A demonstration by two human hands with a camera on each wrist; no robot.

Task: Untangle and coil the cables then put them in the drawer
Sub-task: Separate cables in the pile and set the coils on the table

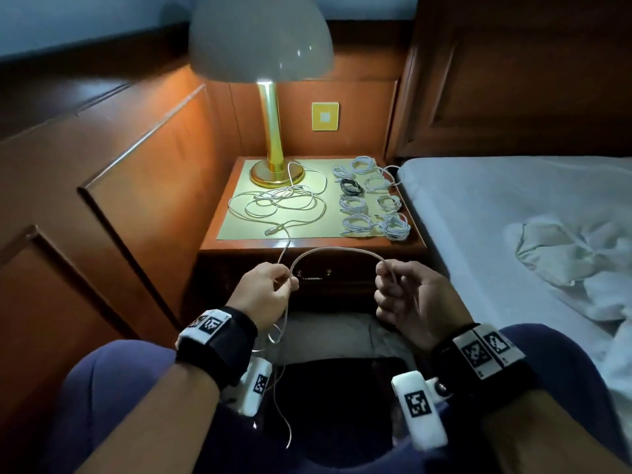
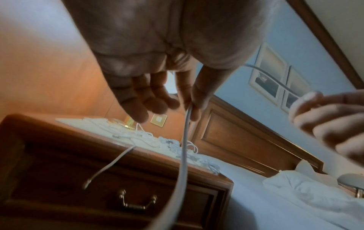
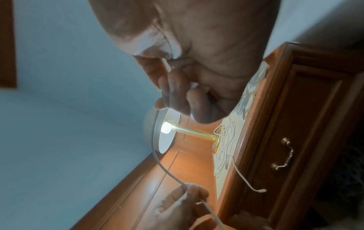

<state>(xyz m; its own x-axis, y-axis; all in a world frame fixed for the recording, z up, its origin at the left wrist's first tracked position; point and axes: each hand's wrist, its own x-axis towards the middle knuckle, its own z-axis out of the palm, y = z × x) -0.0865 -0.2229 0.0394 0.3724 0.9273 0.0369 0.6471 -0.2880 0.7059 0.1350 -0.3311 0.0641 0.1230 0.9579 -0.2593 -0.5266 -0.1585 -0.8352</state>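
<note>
Bed (image 1: 513, 213) beside bench (image 1: 307, 241); lamp (image 1: 270, 131) at its rear. Drawer (image 1: 313, 273) closed, contents hidden. On the bench: tangled cables (image 1: 277, 203) left, coiled cables (image 1: 372, 200) right. Head view alone shows the coils clearly. Left hand (image 1: 265, 292) pinches the white cable (image 1: 338, 249), spare fingers loose in its wrist view; right hand (image 1: 407, 292) clenches the cable's other part.

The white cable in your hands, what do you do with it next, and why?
Probably bring the right hand over to the left hand to lay a first loop: the white cable arches between both pinches, uncoiled, its tail hanging down.
</note>
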